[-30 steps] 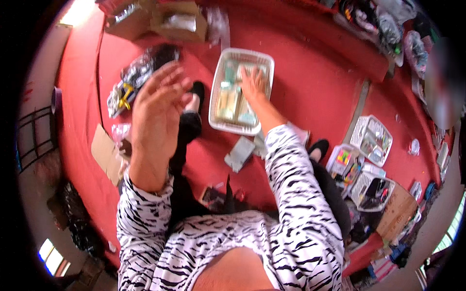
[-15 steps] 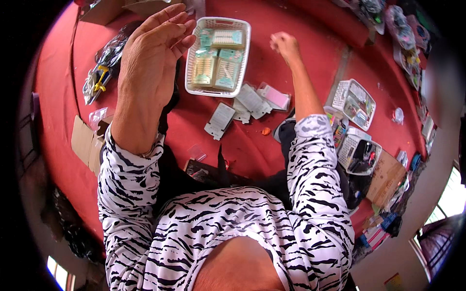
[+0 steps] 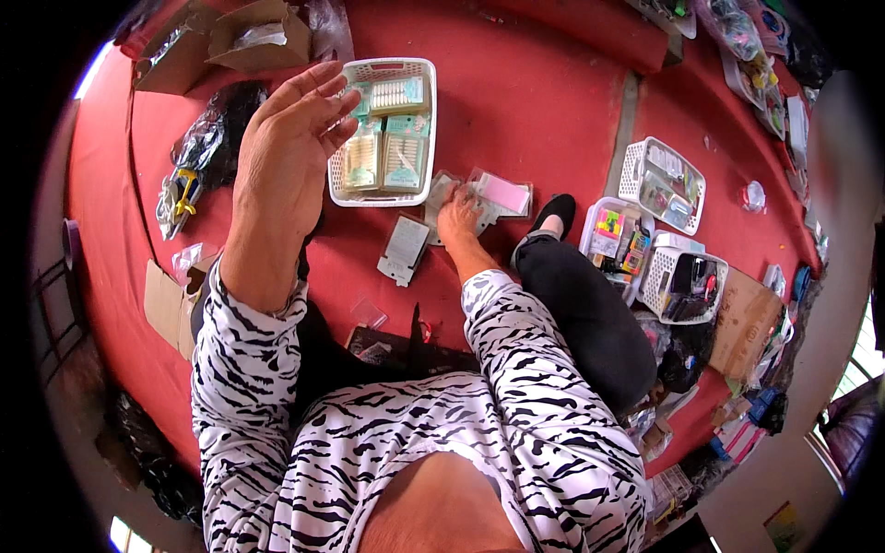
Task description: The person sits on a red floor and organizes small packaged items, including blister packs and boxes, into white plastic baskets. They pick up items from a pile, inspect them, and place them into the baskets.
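My left hand (image 3: 293,124) is raised beside the white basket, its fingers stretched out and nothing visible in it. Inside the basket (image 3: 431,120) are several clear-fronted packs (image 3: 402,161) of small pale sticks with light green cards. My right hand (image 3: 461,218) reaches down onto the flat packets on the red floor, fingers apart and touching a grey-white packet (image 3: 440,192). A pink packet (image 3: 503,194) lies just right of those fingers. Another grey-white packet (image 3: 403,249) lies nearer me, apart from the hand.
To the right stand white baskets (image 3: 662,184) of small goods, beside my black-shod foot (image 3: 553,216). Open cardboard boxes (image 3: 260,37) and a black plastic bag (image 3: 218,129) sit at the far left. A cardboard piece (image 3: 166,300) lies left of me.
My right hand has come down and leftward, from right of the basket to the flat packets. My left hand stays raised with fingers stretched. The view has shifted slightly.
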The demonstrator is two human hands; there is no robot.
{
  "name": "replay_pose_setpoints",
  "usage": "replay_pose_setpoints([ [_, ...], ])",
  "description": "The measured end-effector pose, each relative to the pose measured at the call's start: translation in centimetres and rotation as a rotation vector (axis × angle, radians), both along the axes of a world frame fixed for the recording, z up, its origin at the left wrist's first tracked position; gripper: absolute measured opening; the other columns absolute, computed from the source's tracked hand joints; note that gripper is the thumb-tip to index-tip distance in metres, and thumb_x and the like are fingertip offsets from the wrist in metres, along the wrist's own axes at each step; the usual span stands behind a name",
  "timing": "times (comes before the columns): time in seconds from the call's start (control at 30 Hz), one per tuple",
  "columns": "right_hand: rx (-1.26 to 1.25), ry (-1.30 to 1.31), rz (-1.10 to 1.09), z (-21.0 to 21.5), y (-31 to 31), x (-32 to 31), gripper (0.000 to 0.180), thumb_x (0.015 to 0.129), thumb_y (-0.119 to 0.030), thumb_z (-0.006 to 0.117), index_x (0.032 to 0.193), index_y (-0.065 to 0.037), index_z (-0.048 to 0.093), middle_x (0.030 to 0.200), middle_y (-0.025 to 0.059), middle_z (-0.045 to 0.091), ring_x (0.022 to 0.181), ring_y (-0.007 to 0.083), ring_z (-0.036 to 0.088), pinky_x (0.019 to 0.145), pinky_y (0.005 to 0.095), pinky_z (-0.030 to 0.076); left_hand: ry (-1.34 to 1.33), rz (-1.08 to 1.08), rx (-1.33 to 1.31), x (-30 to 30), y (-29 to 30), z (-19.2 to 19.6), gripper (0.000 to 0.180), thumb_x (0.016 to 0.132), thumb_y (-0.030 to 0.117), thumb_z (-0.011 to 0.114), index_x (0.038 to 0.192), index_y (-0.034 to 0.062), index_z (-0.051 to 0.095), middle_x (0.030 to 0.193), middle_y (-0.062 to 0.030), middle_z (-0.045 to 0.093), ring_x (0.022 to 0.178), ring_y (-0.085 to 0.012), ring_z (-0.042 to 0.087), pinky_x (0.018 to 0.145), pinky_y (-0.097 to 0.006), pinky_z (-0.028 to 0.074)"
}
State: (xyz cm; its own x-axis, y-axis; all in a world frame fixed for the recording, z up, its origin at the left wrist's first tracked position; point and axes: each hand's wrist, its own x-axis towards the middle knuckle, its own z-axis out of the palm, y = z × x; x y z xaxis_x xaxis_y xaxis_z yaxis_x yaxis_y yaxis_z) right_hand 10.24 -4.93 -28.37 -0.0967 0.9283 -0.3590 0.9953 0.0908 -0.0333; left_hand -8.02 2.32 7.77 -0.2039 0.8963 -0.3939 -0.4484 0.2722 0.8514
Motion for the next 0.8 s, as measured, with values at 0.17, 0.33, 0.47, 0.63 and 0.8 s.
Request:
replay_pose_setpoints([
  [0.17, 0.045, -0.069, 0.178, -0.9, 1.7, 2.1, 0.044, 0.079, -0.013, 0.047, 0.114, 0.012, 0.039, 0.103, 0.0297, 0.053, 0.096, 0.0417, 0.054, 0.070, 0.0480, 0.049, -0.037, -0.027, 0.027, -0.2, 0.5, -0.1, 0.034, 0.080, 0.003, 0.050, 0.113, -0.0051, 0.048, 0.106, -0.0101, 0.052, 0.093, -0.0170, 0.053, 0.080, -0.027, 0.041],
  [0.33, -0.021, 0.305, -0.367, 5.7, 6.2, 6.8, 0.028, 0.074, -0.015, 0.053, 0.095, 0.002, 0.057, 0.087, 0.0238, 0.061, 0.081, 0.0371, 0.061, 0.070, 0.0467, 0.047, -0.043, -0.018, 0.074, -0.8, 0.5, -0.1, 0.027, 0.080, 0.003, 0.050, 0.106, -0.0042, 0.052, 0.101, -0.0091, 0.054, 0.091, -0.0158, 0.053, 0.078, -0.026, 0.042],
  [0.47, -0.126, 0.680, -0.595, 1.7, 7.4, 10.8, 0.026, 0.072, -0.017, 0.061, 0.088, 0.004, 0.059, 0.086, 0.0192, 0.063, 0.076, 0.0308, 0.061, 0.068, 0.0403, 0.046, -0.086, -0.047, 0.066, -0.8, 0.6, -0.5, 0.026, 0.080, 0.002, 0.049, 0.106, -0.0037, 0.052, 0.097, -0.0087, 0.055, 0.090, -0.0158, 0.054, 0.077, -0.026, 0.042],
  [0.63, -0.281, 0.834, -0.608, -4.6, 2.8, 10.5, 0.023, 0.070, -0.011, 0.062, 0.087, 0.003, 0.059, 0.082, 0.0111, 0.062, 0.072, 0.0206, 0.058, 0.066, 0.0356, 0.045, -0.099, -0.096, 0.034, 0.3, 0.8, -0.1, 0.026, 0.081, 0.002, 0.047, 0.106, -0.0036, 0.052, 0.097, -0.0086, 0.055, 0.088, -0.0159, 0.055, 0.076, -0.025, 0.043],
  [0.8, 0.032, 0.503, -0.782, -1.3, 1.4, -0.5, 0.065, 0.055, -0.013, 0.073, 0.113, -0.001, 0.044, 0.110, 0.0218, 0.053, 0.099, 0.0371, 0.052, 0.088, 0.0383, 0.042, -0.087, -0.061, 0.038, -1.5, -0.1, -0.4, 0.028, 0.081, 0.002, 0.046, 0.108, -0.0043, 0.050, 0.100, -0.0083, 0.054, 0.088, -0.0153, 0.055, 0.075, -0.024, 0.043],
])
